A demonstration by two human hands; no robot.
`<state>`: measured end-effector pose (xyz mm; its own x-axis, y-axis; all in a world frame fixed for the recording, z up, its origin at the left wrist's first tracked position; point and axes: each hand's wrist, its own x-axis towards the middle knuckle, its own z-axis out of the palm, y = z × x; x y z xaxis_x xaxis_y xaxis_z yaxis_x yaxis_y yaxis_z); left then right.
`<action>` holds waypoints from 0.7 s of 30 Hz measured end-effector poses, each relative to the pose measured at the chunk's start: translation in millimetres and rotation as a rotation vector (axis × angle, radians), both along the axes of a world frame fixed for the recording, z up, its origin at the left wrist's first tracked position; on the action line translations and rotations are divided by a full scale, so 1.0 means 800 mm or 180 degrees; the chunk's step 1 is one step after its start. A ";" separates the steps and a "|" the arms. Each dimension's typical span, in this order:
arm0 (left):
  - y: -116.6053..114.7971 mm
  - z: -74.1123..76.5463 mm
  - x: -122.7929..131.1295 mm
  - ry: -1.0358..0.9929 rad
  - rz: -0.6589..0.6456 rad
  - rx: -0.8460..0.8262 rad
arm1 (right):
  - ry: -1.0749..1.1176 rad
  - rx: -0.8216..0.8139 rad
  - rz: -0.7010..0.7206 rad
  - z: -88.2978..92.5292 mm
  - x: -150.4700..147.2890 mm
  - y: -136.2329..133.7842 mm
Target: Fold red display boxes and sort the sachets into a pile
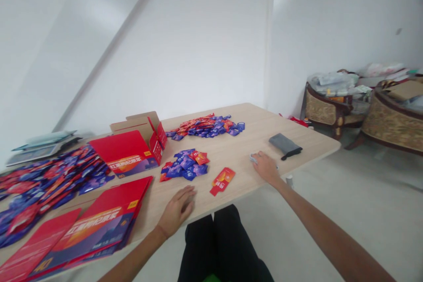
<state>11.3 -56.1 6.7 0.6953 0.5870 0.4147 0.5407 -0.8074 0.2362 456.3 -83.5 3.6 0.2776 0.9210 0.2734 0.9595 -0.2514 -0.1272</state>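
My left hand (176, 211) rests on the front edge of the wooden table (254, 123), its fingers loosely bent and apart, with nothing in it. Farther right, my right hand (265, 166) lies on the tabletop, fingers closed over a small whitish thing (253, 157) that looks like a wipe or tissue; most of it is hidden under the hand. Between my hands a red sachet (223, 180) with an orange print lies flat. A small heap of purple and red sachets (187, 165) is beyond my left hand. A dark grey pouch (284, 143) lies just right of my right hand.
An open red carton (124, 152) stands at the left, with flattened red cartons (95, 229) in front. Large sachet piles lie at far left (49, 180) and at the back (208, 125). Loaded armchairs (325, 105) stand off to the right. A white wall (211, 44) rises behind.
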 end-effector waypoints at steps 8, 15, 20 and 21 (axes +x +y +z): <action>0.006 0.006 0.001 0.0663 -0.0059 0.0705 | 0.0067 0.0029 0.0008 0.006 -0.002 -0.002; -0.007 0.057 0.096 0.0953 -0.0223 0.0665 | 0.0098 0.0058 0.0020 0.005 -0.001 -0.001; -0.009 0.078 0.197 0.1340 -0.0097 0.0230 | 0.0075 0.0098 0.0031 0.006 -0.002 -0.002; -0.008 0.079 0.214 0.1454 0.0034 0.0143 | 0.0082 0.0099 0.0029 0.006 -0.002 -0.002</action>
